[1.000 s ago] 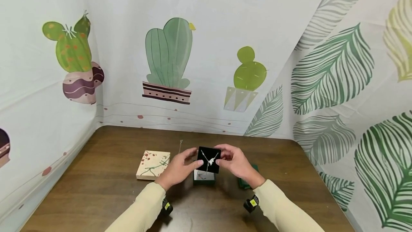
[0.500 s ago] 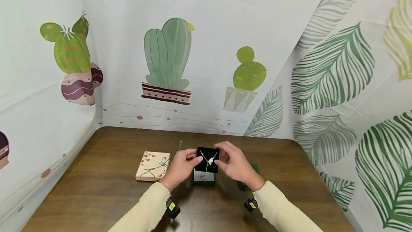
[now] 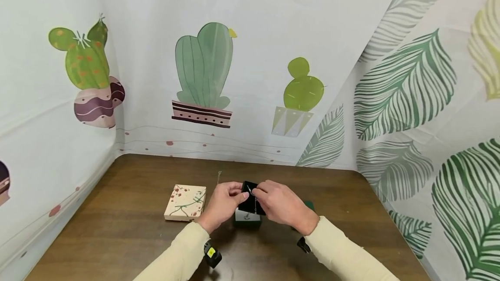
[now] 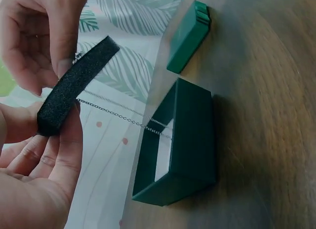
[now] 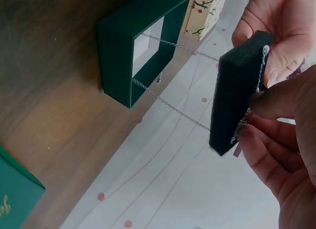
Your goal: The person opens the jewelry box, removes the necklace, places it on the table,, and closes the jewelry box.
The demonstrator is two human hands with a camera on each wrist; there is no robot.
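My left hand (image 3: 223, 205) grips a black foam jewelry pad (image 3: 246, 205) by its left side, thumb on the front face. A silver necklace (image 5: 175, 110) is threaded on the pad, with two lengths of chain running from its back down into a dark green box (image 4: 195, 135). Across the pad's front, my right hand (image 3: 282, 205) pinches the necklace between thumb and fingers; the pendant is hidden behind those fingers. The box stands upright on the table just below the pad, its open top showing a white inside.
A green lid (image 4: 190, 36) lies on the table to the right, partly behind my right forearm. Left of my hands rests a cream box (image 3: 185, 203) with a floral print. Another thin chain (image 3: 219, 178) lies farther back. Printed cloth (image 3: 254, 142) hangs behind the table.
My right hand has left the pad's right edge and moved in over its front, where it now pinches the necklace. The pad has tilted slightly in my left hand.
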